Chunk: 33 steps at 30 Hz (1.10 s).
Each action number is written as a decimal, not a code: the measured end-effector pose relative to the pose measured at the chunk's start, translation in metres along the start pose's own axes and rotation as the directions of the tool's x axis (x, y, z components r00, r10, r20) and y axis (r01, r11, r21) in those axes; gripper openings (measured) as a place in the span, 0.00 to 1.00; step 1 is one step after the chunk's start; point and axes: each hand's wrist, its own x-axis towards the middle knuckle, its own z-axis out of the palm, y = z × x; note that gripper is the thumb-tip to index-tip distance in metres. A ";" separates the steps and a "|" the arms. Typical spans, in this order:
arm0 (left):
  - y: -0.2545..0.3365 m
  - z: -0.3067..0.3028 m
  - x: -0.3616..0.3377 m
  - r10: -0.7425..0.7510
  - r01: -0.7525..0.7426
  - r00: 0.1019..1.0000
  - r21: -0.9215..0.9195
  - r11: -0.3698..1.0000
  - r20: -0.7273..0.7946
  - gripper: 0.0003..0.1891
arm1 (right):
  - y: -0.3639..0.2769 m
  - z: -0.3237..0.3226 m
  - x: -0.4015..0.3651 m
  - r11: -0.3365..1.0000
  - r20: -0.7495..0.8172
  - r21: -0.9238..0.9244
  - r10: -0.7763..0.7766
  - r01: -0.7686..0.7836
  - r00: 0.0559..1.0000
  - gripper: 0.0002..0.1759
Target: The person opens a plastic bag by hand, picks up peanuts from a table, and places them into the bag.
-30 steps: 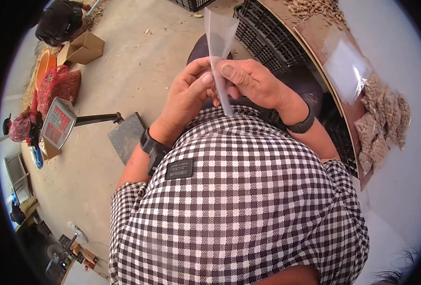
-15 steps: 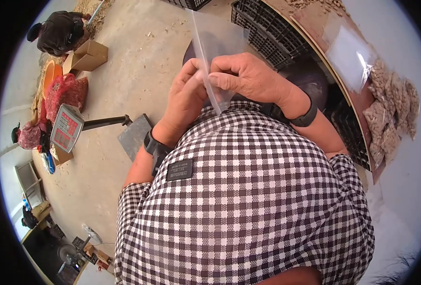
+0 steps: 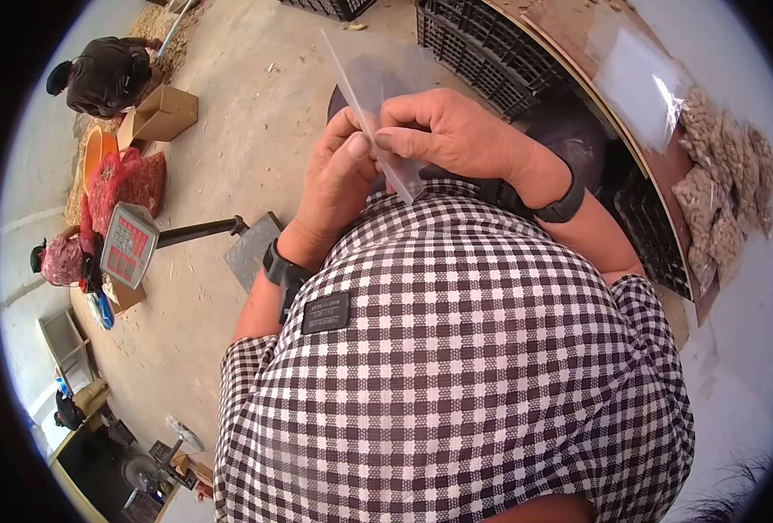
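Observation:
A clear plastic bag point(image 3: 385, 77) hangs between my two hands, its long edge slanting down toward my checked shirt. My left hand point(image 3: 341, 174) is closed on the bag's edge, with the thumb up against it. From the other side, my right hand point(image 3: 439, 132) pinches the same edge between thumb and fingers. The fingertips of both hands nearly meet at the bag. Nothing can be made out inside it.
Black crates point(image 3: 482, 61) stand beside a table point(image 3: 578, 74) bearing flat clear bags point(image 3: 644, 91) and filled bags point(image 3: 722, 187). Left are a scale point(image 3: 129, 244), a cardboard box point(image 3: 164, 113), a red mesh sack point(image 3: 129, 183) and a bending person point(image 3: 108, 74). Other people are farther back.
The bag's upper end has tipped slightly to the left and down. My left thumb has shifted on the bag's edge. The view has moved a little.

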 end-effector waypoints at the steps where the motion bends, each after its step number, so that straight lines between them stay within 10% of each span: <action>1: 0.000 0.001 0.000 0.012 -0.011 1.000 -0.034 0.999 0.015 0.21 | -0.001 -0.001 0.000 1.000 0.000 -0.010 -0.001 0.001 1.000 0.14; 15: 0.002 -0.005 0.003 -0.039 0.038 0.999 -0.148 0.988 -0.004 0.09 | -0.017 0.003 0.000 1.000 -0.188 0.023 0.005 -0.001 0.982 0.04; 33: 0.004 -0.009 0.005 -0.021 0.027 0.999 -0.155 0.988 0.042 0.18 | 0.000 0.004 0.008 0.991 -0.125 0.134 -0.001 0.018 0.992 0.05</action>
